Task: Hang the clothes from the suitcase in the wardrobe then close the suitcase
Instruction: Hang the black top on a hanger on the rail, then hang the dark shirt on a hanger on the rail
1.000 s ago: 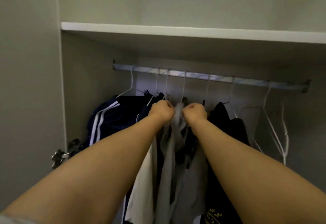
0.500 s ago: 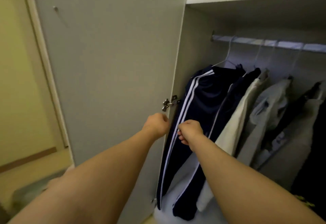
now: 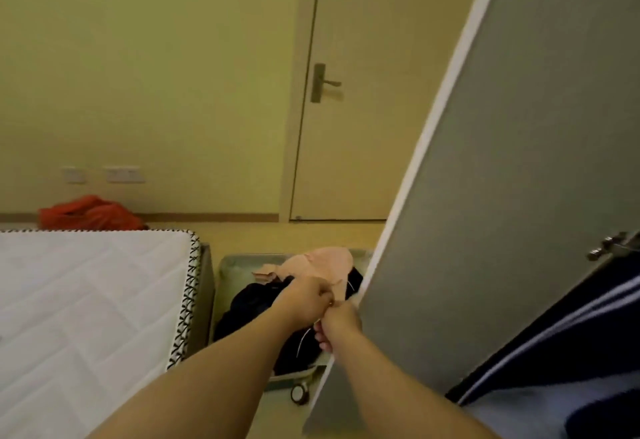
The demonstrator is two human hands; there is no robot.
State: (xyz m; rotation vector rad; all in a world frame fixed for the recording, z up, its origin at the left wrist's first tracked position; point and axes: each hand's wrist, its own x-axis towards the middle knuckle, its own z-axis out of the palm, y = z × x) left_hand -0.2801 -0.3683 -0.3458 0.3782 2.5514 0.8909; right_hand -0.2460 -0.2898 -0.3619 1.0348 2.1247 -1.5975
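Observation:
An open pale green suitcase lies on the floor between the bed and the wardrobe door. A pink garment and dark clothes lie inside it, with a thin white hanger wire across the dark pile. My left hand and my right hand are stretched out side by side above the suitcase, fingers curled into fists that touch each other. I see nothing held in either. A navy garment with white stripes hangs at the right edge, in the wardrobe.
The open grey wardrobe door stands at the right and hides part of the suitcase. A bare white mattress fills the lower left. An orange bundle lies by the far wall. A shut room door stands beyond.
My view has swung left from the wardrobe rail, past the open door, to the suitcase on the floor. Both hands left the hanging clothes and stay curled together.

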